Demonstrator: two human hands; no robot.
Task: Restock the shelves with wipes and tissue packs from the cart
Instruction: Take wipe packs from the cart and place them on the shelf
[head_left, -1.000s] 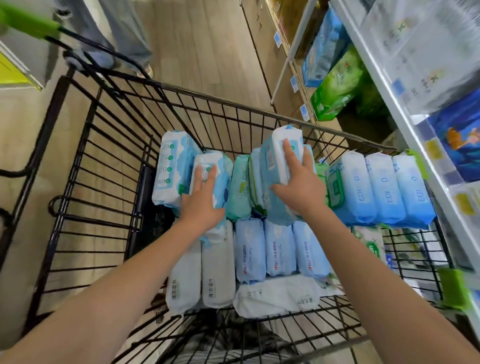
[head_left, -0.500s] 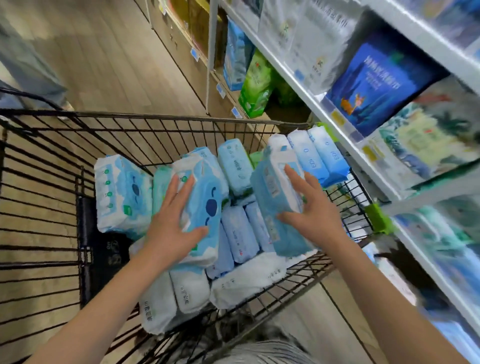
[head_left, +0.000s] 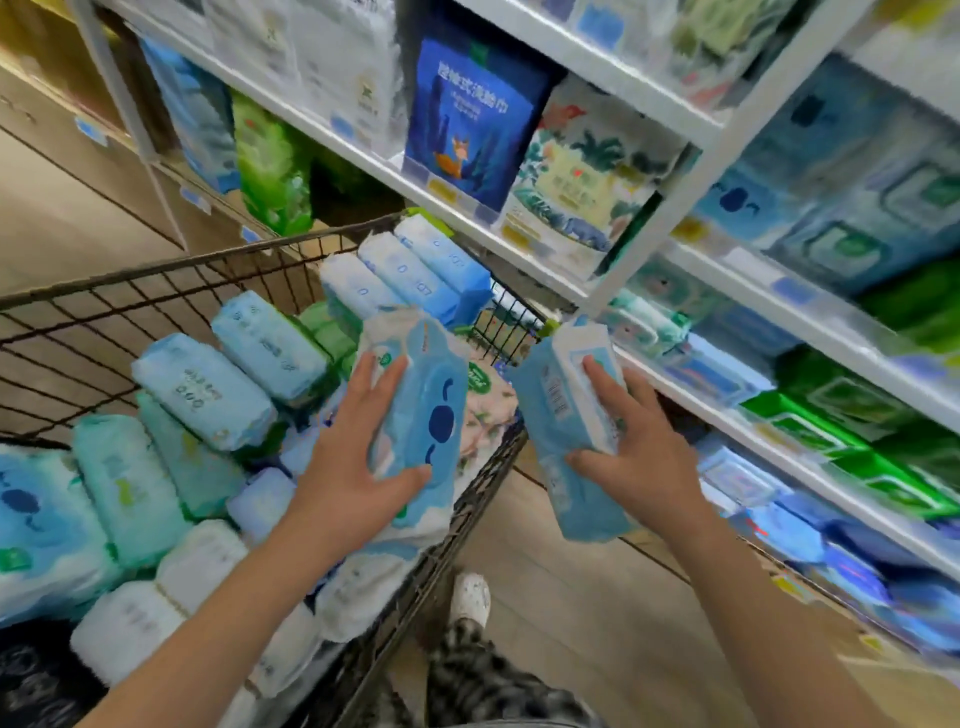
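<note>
Wipes packs: we hold two, one per hand, both raised near the cart's (head_left: 156, 270) shelf-side rim.
Blue-marked pack (head_left: 431, 400): above the cart's load, just inside that rim, tilted, its dark blue print facing us.
Left hand (head_left: 353, 462): grips the blue-marked pack, with the fingers spread up one side and the thumb curled across its lower front.
Barcode pack (head_left: 558, 415): outside the cart, over the floor (head_left: 545, 597) between the cart and the shelves (head_left: 384, 169), on end and leaning.
Right hand (head_left: 639, 447): grips the barcode pack, with the fingers laid over its white face and the thumb pressed to its nearer side.
In the cart: many more packs in pale blue, teal and white lean on one another. Three light blue packs (head_left: 410, 270) stand side by side in the cart's far corner. A floral pack (head_left: 488, 415) lies against the rim, just beyond the blue-marked pack.
Beside the cart: the shelves run close along one rim, full of packs. A dark blue pack (head_left: 467, 130) with a fox picture stands above the cart's far corner, and a green pack (head_left: 270, 166) stands beyond it.
In the way: a white upright post (head_left: 670, 208) rises just beyond the barcode pack, and the rows behind it are packed tight.
Below: a white shoe (head_left: 470, 597) and a patterned trouser leg (head_left: 467, 680) are between the cart and the shelves.
Hard to make out: blur smears the shelf goods farthest from the cart, so we cannot read their labels or tags. The frame cuts off the cart's near end. Our hands hide part of each pack.
</note>
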